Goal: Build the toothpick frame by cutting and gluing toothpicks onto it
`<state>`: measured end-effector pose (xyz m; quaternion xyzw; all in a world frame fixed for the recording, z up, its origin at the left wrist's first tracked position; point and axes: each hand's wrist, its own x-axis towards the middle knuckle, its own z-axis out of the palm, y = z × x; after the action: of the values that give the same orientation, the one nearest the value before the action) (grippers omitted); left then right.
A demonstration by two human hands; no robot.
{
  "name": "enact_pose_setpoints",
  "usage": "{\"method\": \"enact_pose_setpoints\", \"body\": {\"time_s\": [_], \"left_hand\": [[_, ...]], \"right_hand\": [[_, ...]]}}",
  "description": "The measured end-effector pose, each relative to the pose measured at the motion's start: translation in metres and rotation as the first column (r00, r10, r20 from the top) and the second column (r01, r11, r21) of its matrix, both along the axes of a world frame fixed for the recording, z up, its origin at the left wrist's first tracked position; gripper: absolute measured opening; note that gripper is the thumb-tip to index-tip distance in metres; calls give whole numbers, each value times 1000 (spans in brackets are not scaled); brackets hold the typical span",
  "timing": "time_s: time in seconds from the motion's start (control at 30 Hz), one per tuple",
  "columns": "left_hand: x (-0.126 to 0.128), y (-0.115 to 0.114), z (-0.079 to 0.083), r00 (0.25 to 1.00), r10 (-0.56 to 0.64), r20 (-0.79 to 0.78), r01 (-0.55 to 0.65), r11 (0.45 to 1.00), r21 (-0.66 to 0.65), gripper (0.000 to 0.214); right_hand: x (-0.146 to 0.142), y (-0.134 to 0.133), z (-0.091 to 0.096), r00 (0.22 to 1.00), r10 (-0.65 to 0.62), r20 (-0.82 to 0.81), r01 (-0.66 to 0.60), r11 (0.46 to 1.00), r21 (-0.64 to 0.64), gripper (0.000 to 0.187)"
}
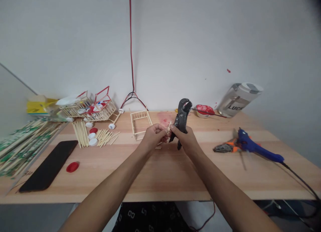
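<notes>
My right hand [187,136] is closed around a black hand cutter [181,118], whose curved jaw points up and away from me. Its thumb and fingertips also reach toward a short wooden stick piece [170,125]. On the other side, my left hand [154,134] pinches near that same stick, fingers almost meeting those of the right. A few short cut sticks [158,147] lie on the table just below the hands. Left of them stands a small open frame of glued sticks [134,125], with a row of short bars along its back.
Two stick-built carts [101,113] with bottle caps stand at the back left, near long sticks [80,134] and short sticks [105,137]. A black phone-like slab [50,166] lies front left. At right are a blue glue gun [260,150], pliers [224,147] and a tilted jar [238,100].
</notes>
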<state>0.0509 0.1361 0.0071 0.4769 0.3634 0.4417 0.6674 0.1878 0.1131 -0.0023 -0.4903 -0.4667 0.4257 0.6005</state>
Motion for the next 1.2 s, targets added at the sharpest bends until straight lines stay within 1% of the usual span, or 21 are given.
{"method": "enact_pose_setpoints", "body": {"time_s": [0.17, 0.23, 0.33, 0.37, 0.43, 0.5, 0.57, 0.7, 0.8, 0.93, 1.1, 1.2], "left_hand": [[-1, 1, -2, 1000, 0, 0, 0, 1000, 9, 28], [-3, 1, -1, 998, -48, 30, 48, 999, 11, 32], [-7, 2, 1, 980, -183, 78, 181, 983, 30, 37], [-8, 2, 2, 972, -223, 73, 220, 974, 44, 38], [-10, 4, 3, 966, -258, 24, 255, 962, 92, 38], [-11, 6, 3, 968, -246, -51, 251, 956, 155, 35], [-11, 7, 4, 970, -209, -122, 231, 951, 208, 32], [-10, 7, 4, 966, -161, -202, 205, 954, 218, 28], [-9, 5, 5, 962, -166, -216, 212, 955, 208, 27], [-7, 2, 4, 967, -164, -198, 205, 956, 210, 26], [-7, 1, 3, 969, -159, -187, 195, 962, 191, 31], [-8, 1, 2, 963, -191, -188, 221, 962, 160, 34]], "right_hand": [[2, 0, -4, 998, -4, 62, 6, 999, -41, 37], [3, 1, -4, 999, 12, 42, -10, 999, -49, 37], [7, 3, -3, 997, 21, -77, -26, 998, -66, 36], [8, 3, -2, 992, 21, -128, -30, 997, -75, 35], [10, 3, 0, 976, 37, -215, -57, 994, -90, 35], [11, 2, 2, 963, 77, -260, -104, 990, -90, 34], [11, 1, 3, 958, 108, -265, -136, 986, -91, 33], [12, 0, 4, 963, 142, -230, -168, 981, -100, 31], [13, 0, 3, 965, 166, -203, -190, 977, -102, 31], [14, 0, 3, 965, 174, -194, -196, 975, -100, 31], [15, -1, 3, 974, 166, -156, -185, 977, -111, 32], [15, -1, 4, 981, 166, -101, -176, 979, -98, 33]]}}
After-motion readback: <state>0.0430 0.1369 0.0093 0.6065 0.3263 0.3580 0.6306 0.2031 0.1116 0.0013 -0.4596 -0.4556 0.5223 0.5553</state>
